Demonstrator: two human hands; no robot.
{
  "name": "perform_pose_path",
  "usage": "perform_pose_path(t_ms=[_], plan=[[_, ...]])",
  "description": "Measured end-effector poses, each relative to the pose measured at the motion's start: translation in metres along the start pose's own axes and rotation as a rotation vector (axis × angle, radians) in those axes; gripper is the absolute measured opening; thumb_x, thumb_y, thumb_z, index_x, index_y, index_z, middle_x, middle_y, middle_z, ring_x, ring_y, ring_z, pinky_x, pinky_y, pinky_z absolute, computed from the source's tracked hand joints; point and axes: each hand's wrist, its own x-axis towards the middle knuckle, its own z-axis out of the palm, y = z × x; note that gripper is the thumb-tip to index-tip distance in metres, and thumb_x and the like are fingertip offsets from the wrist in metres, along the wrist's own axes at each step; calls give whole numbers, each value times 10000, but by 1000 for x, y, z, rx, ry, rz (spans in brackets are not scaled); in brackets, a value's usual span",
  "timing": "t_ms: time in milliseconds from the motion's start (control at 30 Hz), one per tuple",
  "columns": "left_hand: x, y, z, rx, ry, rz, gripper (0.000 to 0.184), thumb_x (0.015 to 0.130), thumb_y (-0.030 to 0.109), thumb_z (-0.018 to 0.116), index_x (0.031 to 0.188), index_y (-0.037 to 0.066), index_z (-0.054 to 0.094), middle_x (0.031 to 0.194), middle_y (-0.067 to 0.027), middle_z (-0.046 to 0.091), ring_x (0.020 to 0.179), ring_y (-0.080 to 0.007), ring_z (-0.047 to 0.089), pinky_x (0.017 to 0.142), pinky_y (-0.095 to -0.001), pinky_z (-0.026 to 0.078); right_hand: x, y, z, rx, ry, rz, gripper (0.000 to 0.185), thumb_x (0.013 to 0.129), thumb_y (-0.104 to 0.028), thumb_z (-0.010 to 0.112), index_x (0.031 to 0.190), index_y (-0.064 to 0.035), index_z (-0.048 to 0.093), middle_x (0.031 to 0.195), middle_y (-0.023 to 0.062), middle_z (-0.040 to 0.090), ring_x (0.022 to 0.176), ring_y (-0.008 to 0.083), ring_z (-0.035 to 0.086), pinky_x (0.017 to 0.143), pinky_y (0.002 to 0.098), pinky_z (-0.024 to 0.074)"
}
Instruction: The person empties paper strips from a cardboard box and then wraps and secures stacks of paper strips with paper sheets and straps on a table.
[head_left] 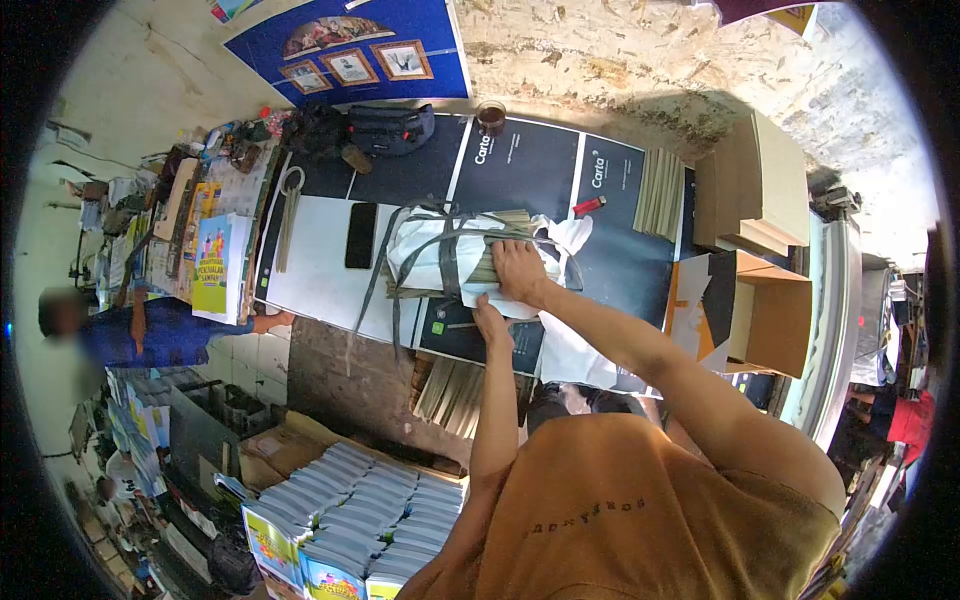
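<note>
A bundle of grey-brown card strips (482,266) lies on the table, partly wrapped in white sheeting (415,245). Dark flat bands (450,262) run around and across it, with loose ends trailing over the table's near edge. My right hand (520,272) rests on top of the bundle's right part, fingers stretched over the strips and the white wrap. At the near side, my left hand (490,318) has a white flap of the wrap between thumb and fingers. The undersides of the left fingers are hidden.
A black phone (361,236) and a red lighter (590,206) lie on the table. A glass (491,118) stands at the back. Stacked strips (660,195) and cardboard boxes (765,310) are on the right. Piled books (350,515) stand behind me; a person in blue (150,335) is at left.
</note>
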Motion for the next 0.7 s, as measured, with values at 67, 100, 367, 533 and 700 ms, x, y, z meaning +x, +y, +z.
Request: perform_pose_path(t_ms=[67, 100, 367, 533, 700], plan=[[8, -5, -4, -15, -28, -7, 569, 893, 417, 454, 1330, 57, 393, 1300, -162, 465, 1186, -340, 470, 924, -575, 403, 0, 1, -8, -2, -42, 21, 460, 715, -179, 653, 1095, 13, 480, 998, 198, 600, 956, 334, 600, 842, 417, 460], [6, -3, -4, -26, -33, -1, 569, 895, 414, 452, 1337, 60, 389, 1307, -161, 460, 1191, -340, 466, 927, -578, 401, -2, 1, -11, 5, -54, 39, 424, 731, -165, 637, 1085, 16, 487, 989, 203, 610, 948, 332, 610, 835, 412, 467], [-4, 1, -3, -52, -23, 15, 578, 899, 416, 437, 1366, 80, 372, 1341, -150, 442, 1192, -338, 468, 925, -590, 397, -11, 16, -12, -26, -131, 24, 400, 765, -139, 596, 1112, 10, 463, 925, 208, 643, 864, 355, 654, 766, 432, 505], [17, -10, -10, -57, -37, -16, 642, 882, 507, 455, 1367, 95, 375, 1341, -143, 436, 1219, -319, 434, 944, -567, 373, -37, 45, -52, 84, -299, 61, 422, 712, -82, 618, 1087, 31, 460, 838, 219, 664, 788, 375, 677, 641, 436, 548], [-58, -35, -2, -212, 58, -103, 900, 729, 800, 470, 1255, 69, 471, 1280, -111, 493, 1176, -230, 443, 992, -463, 298, -58, 67, -75, 117, -450, 143, 544, 613, -197, 735, 1057, 6, 496, 848, 226, 659, 814, 402, 654, 674, 471, 539]])
